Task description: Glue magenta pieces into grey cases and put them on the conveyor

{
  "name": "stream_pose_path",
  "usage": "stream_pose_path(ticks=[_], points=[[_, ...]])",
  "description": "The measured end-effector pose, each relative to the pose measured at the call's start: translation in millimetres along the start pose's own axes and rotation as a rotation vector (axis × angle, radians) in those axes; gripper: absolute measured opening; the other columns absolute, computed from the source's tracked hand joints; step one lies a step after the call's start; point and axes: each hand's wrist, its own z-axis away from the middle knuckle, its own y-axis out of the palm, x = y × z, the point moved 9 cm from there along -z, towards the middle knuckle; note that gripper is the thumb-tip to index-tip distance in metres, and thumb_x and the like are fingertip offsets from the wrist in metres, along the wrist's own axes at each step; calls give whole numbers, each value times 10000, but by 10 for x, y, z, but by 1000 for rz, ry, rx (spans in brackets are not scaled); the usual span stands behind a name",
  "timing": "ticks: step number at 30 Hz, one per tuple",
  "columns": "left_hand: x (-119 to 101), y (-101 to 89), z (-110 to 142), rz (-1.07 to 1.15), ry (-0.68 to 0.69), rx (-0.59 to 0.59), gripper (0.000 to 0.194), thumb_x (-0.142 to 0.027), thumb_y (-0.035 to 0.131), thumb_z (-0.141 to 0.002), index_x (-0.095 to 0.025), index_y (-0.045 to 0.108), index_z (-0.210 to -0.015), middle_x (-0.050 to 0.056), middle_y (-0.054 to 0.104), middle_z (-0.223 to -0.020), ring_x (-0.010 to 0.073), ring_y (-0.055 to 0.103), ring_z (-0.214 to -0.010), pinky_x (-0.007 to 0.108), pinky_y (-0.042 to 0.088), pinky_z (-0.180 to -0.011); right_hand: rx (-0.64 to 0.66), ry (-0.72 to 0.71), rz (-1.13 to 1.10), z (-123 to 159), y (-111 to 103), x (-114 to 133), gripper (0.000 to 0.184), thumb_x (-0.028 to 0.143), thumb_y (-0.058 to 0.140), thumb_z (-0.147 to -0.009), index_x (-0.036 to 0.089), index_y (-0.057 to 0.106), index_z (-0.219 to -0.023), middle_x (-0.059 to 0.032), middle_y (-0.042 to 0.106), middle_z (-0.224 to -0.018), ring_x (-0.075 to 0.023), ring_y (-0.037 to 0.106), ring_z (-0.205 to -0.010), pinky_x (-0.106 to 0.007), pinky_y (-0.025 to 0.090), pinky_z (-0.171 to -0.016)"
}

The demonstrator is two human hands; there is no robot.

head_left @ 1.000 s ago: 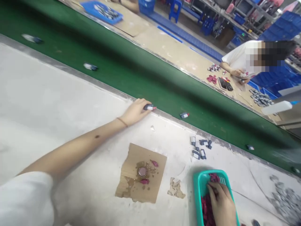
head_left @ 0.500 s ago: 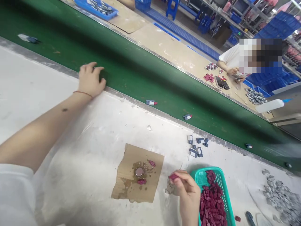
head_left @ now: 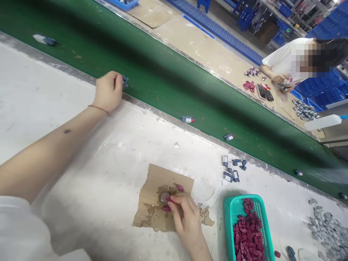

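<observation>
My left hand (head_left: pixel 109 90) is closed on a small blue-grey part (head_left: pixel 124 82) at the near edge of the green belt; the fingers hide most of it. Between thumb and forefinger, my right hand (head_left: pixel 187 217) pinches a small dark red piece (head_left: pixel 169 199), its tip at the rim of a round bottle cap (head_left: pixel 164 197). What fills the cap looks like a shiny liquid. The cap sits on a stained cardboard sheet (head_left: pixel 146 192), with one dark red piece (head_left: pixel 179 187) behind it and another (head_left: pixel 166 209) in front.
A green basket (head_left: pixel 228 224) of dark red pieces stands right of my right hand. Several blue-and-white parts (head_left: pixel 227 176) lie behind it, and a grey heap (head_left: pixel 326 232) at far right. More parts ride the green belt (head_left: pixel 163 87). Across it, a person (head_left: pixel 285 58) handles small pieces.
My left hand has closed on a blue-grey part at the belt. My right hand has moved left from beside the basket to the cap, carrying its red piece. The view has shifted slightly.
</observation>
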Motion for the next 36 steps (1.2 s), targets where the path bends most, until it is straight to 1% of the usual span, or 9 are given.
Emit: stream_pose_path(ticks=[2,5,7,13,19,24,27,31,36], points=[[10,124,234,72,-47,65,297,-270,346,-992,-77,567,-1040,102,666,-1074,186,602,-911,389,459,-946,52,-69,89,-18,70,35,161,136,456,-953,210,599,-960,-61,684,-812,-188,653,-716,-300,554,-640],[-19,378,745,251,-118,290,271,-348,479,-925,-105,600,-938,108,709,-926,183,654,-742,331,540,-726,120,-172,265,-22,180,91,217,104,407,-957,200,596,-1000,-57,656,-781,-187,618,-655,-294,525,-576],[-69,567,1162,485,-218,507,306,-408,658,-805,-136,620,-939,102,720,-945,226,683,-819,347,548,-747,153,-213,369,-16,238,122,254,73,385,-947,193,596,-1020,-56,646,-774,-190,598,-638,-295,508,-549],[-145,708,1974,601,-353,753,299,-380,785,-680,-173,659,-854,70,738,-870,241,675,-867,354,533,-814,226,-269,461,-11,309,215,338,2,332,-903,179,592,-1027,-77,647,-792,-219,602,-703,-313,511,-579],[-106,781,2325,719,-487,826,377,-340,780,-695,-197,612,-1001,58,696,-946,183,650,-748,312,532,-690,262,-240,463,-32,351,203,313,-22,364,-873,201,579,-913,-55,610,-749,-203,577,-651,-293,480,-551],[-72,872,2563,763,-536,891,434,-358,778,-710,-201,635,-1089,87,629,-1179,204,650,-913,361,524,-861,228,-145,334,-79,276,108,288,16,359,-895,213,568,-869,-39,589,-725,-202,575,-661,-292,489,-573],[-37,931,2677,749,-532,941,469,-379,760,-728,-181,621,-1130,72,672,-1001,201,644,-857,354,528,-817,213,8,58,-105,155,-25,207,114,424,-942,214,579,-849,-31,628,-750,-182,608,-679,-274,499,-595],[-119,974,2783,774,-419,1020,417,-486,627,-828,-163,614,-1092,8,606,-731,145,564,-604,295,492,-610,-12,231,-319,-92,-98,-251,86,219,565,-918,212,636,-871,-32,695,-800,-173,667,-725,-269,528,-630],[-272,992,2925,785,-330,1114,476,-605,449,-902,-150,587,-884,-17,491,-650,112,444,-520,250,369,-496,-103,227,-520,-93,-125,-245,64,264,630,-896,235,682,-874,-27,719,-819,-168,672,-737,-263,532,-619]])
